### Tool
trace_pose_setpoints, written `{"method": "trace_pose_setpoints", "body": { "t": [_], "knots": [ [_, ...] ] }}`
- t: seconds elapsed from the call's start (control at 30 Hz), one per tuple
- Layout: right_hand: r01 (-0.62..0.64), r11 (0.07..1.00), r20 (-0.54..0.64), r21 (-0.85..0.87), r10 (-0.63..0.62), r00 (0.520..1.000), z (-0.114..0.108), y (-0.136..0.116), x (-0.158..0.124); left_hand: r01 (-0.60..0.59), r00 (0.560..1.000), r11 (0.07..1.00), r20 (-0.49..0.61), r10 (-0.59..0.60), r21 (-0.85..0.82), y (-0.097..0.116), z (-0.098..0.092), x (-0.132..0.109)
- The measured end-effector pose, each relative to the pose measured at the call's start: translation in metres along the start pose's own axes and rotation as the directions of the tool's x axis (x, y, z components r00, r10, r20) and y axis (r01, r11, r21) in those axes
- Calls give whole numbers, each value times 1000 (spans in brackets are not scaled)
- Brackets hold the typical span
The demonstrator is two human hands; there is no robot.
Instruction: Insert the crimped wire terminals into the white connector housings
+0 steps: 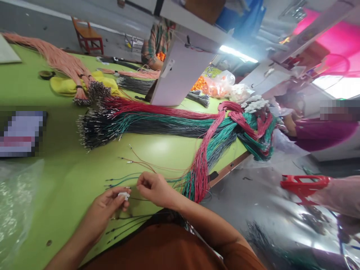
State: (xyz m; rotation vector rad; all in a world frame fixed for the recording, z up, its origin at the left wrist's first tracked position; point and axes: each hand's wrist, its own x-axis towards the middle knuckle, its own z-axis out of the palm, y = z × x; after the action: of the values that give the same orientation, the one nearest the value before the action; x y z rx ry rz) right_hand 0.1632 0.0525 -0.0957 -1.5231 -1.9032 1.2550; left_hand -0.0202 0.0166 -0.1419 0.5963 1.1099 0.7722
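My left hand (pixel 107 206) is closed on a small white plastic connector (pixel 123 195), pinched between thumb and fingers. Just to its right, my right hand (pixel 157 189) has its fingers curled together; whatever they hold is hidden. Loose green wires (pixel 123 179) and orange wires (pixel 140 162) with metal-tipped ends lie beyond my hands, and several black wires (pixel 126 224) lie nearer my body. Draped over the table's edge right of my right hand is a bundle of red wires (pixel 201 168) and green wires (pixel 218 144).
Long red, green and black wire bundles (pixel 168 126) stretch across the green table (pixel 70 180). A pixelated flat object (pixel 22 133) and a clear plastic bag (pixel 17 213) are at left. Behind stands a white panel (pixel 182 71). Co-workers in plaid (pixel 156 41) and purple (pixel 326 131) sit nearby.
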Motion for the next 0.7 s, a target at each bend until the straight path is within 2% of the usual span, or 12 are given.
{"method": "trace_pose_setpoints", "body": {
  "t": [0.1, 0.27, 0.57, 0.7],
  "knots": [
    [-6, 1000, -21, 20, 6, 1000, 0, 7, -3, 4, 1000, 1000, -11, -4, -13, 4, 3, 0],
    [17, 1000, -43, 5, -17, 999, 1, 3, -7, 12, 1000, 999, -18, -13, -37, 3, 0, 1],
    [163, 966, -29, -203, -172, 985, 4, 3, -11, 31, 999, 998, -20, -32, -48, 4, 1, 1],
    [177, 944, -55, -280, -200, 978, 10, 3, -10, 35, 999, 998, -17, -36, -51, 4, 2, 0]
  ]
}}
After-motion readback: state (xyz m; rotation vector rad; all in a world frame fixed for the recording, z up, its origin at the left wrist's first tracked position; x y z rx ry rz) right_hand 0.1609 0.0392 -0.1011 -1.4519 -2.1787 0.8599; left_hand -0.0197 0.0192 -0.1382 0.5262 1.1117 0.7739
